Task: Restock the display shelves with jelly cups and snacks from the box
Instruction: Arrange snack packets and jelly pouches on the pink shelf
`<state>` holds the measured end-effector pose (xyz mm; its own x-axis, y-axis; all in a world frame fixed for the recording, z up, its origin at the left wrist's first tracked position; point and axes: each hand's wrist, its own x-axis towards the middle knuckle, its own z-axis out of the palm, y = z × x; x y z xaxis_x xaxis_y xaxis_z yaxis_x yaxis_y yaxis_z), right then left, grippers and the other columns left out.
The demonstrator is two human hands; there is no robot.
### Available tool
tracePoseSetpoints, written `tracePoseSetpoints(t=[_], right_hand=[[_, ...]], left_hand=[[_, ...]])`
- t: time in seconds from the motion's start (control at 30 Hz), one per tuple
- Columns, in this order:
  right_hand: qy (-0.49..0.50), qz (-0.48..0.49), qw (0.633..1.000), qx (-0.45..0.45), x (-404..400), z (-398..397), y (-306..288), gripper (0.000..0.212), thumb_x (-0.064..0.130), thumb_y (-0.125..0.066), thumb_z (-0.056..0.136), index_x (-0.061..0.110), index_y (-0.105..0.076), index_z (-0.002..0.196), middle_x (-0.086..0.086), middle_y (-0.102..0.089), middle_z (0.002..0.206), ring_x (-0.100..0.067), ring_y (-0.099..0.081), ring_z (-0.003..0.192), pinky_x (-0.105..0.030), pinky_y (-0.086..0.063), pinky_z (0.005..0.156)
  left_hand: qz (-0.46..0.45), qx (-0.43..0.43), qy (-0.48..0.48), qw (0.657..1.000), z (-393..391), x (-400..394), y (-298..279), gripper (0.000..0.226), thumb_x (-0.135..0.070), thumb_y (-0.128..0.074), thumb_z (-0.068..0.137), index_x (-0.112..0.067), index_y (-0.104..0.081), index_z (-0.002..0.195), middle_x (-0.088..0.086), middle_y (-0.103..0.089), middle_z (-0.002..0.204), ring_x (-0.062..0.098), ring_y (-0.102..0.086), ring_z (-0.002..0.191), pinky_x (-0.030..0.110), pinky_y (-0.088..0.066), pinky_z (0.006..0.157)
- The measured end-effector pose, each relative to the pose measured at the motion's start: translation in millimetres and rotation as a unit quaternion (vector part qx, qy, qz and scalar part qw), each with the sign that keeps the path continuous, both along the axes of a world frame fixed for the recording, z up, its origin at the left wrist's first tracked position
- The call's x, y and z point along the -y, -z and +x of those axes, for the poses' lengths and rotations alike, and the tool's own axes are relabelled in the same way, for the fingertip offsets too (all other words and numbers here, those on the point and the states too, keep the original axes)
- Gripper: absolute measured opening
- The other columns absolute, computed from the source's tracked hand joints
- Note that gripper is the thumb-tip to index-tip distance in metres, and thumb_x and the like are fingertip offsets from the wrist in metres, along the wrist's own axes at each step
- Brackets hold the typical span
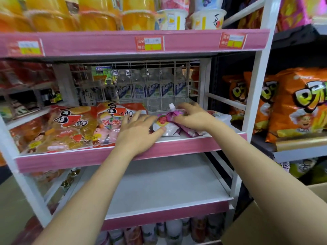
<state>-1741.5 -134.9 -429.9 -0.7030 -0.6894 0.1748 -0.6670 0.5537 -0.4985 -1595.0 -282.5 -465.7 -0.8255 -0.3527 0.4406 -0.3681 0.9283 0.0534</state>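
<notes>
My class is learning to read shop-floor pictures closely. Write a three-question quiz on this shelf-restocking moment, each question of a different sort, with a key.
1. True or false: the white metal shelf with a pink front strip just below the hands holds rows of cups.
2. Multiple choice: the purple spouted jelly pouch lies (A) in the brown cardboard box, (B) on the middle pink-edged shelf, (C) on the top shelf.
3. Fill in: the right hand rests on the pouch, while the left hand touches its ____ end.

Key: 1 false, its visible surface is bare; 2 B; 3 white lower.
</notes>
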Motion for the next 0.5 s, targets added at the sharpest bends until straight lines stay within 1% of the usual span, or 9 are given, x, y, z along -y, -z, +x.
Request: tracePoseSetpoints(t=[0.03,0.07,0.13,0.17,0.2,0.27,0.37,0.43,0.5], right_hand=[[0.003,0.035,0.999,-0.004,-3,-3,-2,0.080,0.064,-0.057,0.087,0.031,-0.028,0.154,-0.011,-0.029,0.159,-0.033,-0.040,0.139,-0.037,-0.040,0.106],[0.009,0.056,0.998,0.000,-8,-4,-3,0.083,0.066,-0.057,0.086,0.031,-0.025,0.155,-0.010,-0.040,0.153,-0.032,-0.048,0.131,-0.034,-0.044,0.096],[0.028,0.036,0.999,0.015,-15,-4,-5,0.086,0.064,-0.062,0.085,0.026,-0.027,0.153,-0.009,-0.059,0.126,-0.028,-0.061,0.103,-0.030,-0.047,0.074],[0.038,0.008,0.999,0.014,-17,-3,-4,0.086,0.063,-0.065,0.083,0.024,-0.031,0.151,-0.008,-0.061,0.118,-0.026,-0.061,0.096,-0.030,-0.048,0.071],[0.049,-0.027,0.998,0.006,-17,-3,-2,0.086,0.061,-0.069,0.081,0.022,-0.034,0.149,-0.007,-0.060,0.117,-0.026,-0.061,0.098,-0.031,-0.050,0.077],[0.068,-0.108,0.992,-0.012,-15,-4,2,0.085,0.058,-0.075,0.077,0.018,-0.039,0.143,-0.006,-0.060,0.125,-0.026,-0.059,0.109,-0.033,-0.048,0.089],[0.067,-0.212,0.975,0.013,-5,0,-1,0.089,0.058,-0.080,0.072,0.014,-0.038,0.138,-0.006,-0.059,0.123,-0.025,-0.059,0.109,-0.036,-0.049,0.088],[0.049,-0.231,0.970,0.051,4,3,-4,0.104,0.061,-0.081,0.068,0.011,-0.032,0.143,-0.009,-0.054,0.135,-0.027,-0.055,0.119,-0.038,-0.048,0.094],[0.029,-0.208,0.972,0.104,9,6,-1,0.109,0.063,-0.079,0.068,0.007,-0.030,0.148,-0.010,-0.049,0.144,-0.029,-0.052,0.127,-0.040,-0.045,0.103]], left_hand=[[0.005,-0.003,0.003,1.000,0,0,0,0.063,-0.070,-0.027,0.096,-0.038,-0.035,0.150,-0.007,-0.032,0.160,0.015,-0.011,0.152,0.046,-0.003,0.122],[0.010,-0.004,0.006,1.000,1,1,0,0.063,-0.070,-0.027,0.095,-0.039,-0.034,0.150,-0.006,-0.032,0.160,0.015,-0.011,0.152,0.046,-0.003,0.122],[0.016,-0.005,0.008,1.000,0,2,0,0.065,-0.071,-0.027,0.095,-0.039,-0.032,0.151,-0.005,-0.031,0.161,0.015,-0.010,0.152,0.046,-0.003,0.121],[0.018,-0.005,0.007,1.000,0,3,1,0.066,-0.071,-0.027,0.095,-0.038,-0.031,0.152,-0.004,-0.031,0.161,0.015,-0.010,0.152,0.045,-0.004,0.121],[0.019,-0.006,0.007,1.000,0,3,1,0.068,-0.071,-0.027,0.094,-0.038,-0.029,0.153,-0.004,-0.030,0.161,0.015,-0.011,0.152,0.045,-0.004,0.121],[0.027,-0.016,0.012,0.999,0,4,0,0.069,-0.072,-0.028,0.094,-0.036,-0.028,0.153,-0.003,-0.031,0.161,0.014,-0.013,0.152,0.045,-0.006,0.122],[0.060,-0.039,0.021,0.997,-2,10,3,0.079,-0.082,-0.022,0.085,-0.040,-0.026,0.152,-0.003,-0.032,0.161,0.014,-0.016,0.151,0.044,-0.008,0.122],[0.091,-0.050,0.022,0.994,-4,15,4,0.085,-0.087,-0.015,0.077,-0.047,-0.023,0.151,-0.004,-0.033,0.160,0.015,-0.017,0.151,0.045,-0.009,0.122],[0.112,-0.062,0.032,0.991,-4,18,5,0.085,-0.088,-0.014,0.075,-0.049,-0.024,0.149,-0.006,-0.040,0.156,0.014,-0.019,0.150,0.044,-0.010,0.121]])
